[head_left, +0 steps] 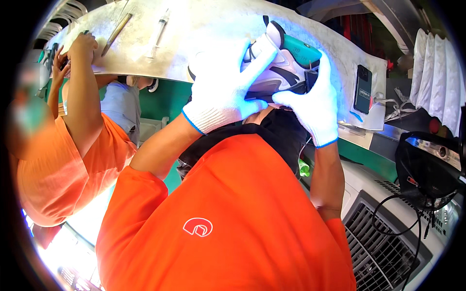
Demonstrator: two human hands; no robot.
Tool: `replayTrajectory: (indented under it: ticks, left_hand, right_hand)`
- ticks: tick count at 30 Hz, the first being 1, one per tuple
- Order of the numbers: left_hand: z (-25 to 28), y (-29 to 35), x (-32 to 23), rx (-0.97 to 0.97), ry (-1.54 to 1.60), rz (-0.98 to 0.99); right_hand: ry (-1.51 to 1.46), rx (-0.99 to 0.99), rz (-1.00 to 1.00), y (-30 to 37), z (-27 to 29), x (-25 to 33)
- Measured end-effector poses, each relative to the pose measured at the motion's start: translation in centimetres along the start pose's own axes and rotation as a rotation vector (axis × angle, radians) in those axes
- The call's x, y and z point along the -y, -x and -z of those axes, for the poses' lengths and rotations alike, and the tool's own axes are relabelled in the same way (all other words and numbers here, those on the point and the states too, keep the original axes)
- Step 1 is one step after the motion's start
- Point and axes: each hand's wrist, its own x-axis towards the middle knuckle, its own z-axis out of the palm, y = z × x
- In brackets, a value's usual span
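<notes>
A white sneaker (284, 68) with black trim is held over the near part of the pale worktable (208, 29). Out of its opening sticks a teal shoe last (293, 47). My left hand (225, 85), in a white knit glove with a blue cuff, grips one side of the sneaker, fingers and thumb bent round it. On the other side my right hand (316, 104), gloved alike, closes on the heel end beside the last. Strong bluish light washes out parts of both gloves, and the hands cover some of the sneaker.
A dark phone (362, 89) lies near the table's right end. Further left are a wooden-handled brush (116, 35) and a slim clear tool (159, 31). A co-worker in orange (63, 165) sits at left. A black mesh bag (422, 167) hangs at right, above a grille (376, 247).
</notes>
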Motion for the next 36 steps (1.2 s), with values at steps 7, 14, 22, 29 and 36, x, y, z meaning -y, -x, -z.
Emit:
replayTrajectory:
  ticks: [7,14,22,29,36]
  left_hand:
    - [2.6,-0.2,3.9,0.062,0.133,0.017]
    - [0.3,-1.8,1.7,0.078,0.03,0.154]
    - [-0.5,-3.6,-1.4,0.054,0.148,0.257]
    - [-0.3,-5.8,-1.1,0.106,0.065,0.181]
    - [-0.5,-5.1,-2.0,0.04,0.116,0.209]
  right_hand:
    - [-0.031,-0.032,0.031,1.0,-0.1,-0.5]
    - [-0.038,0.0,0.019,1.0,0.1,-1.0]
    - [-0.585,0.023,-0.053,0.1,2.3,-8.1]
    - [-0.872,-0.3,-0.329,-0.9,1.7,-13.4]
    - [-1.694,-0.312,-0.393,-2.9,-4.1,-10.4]
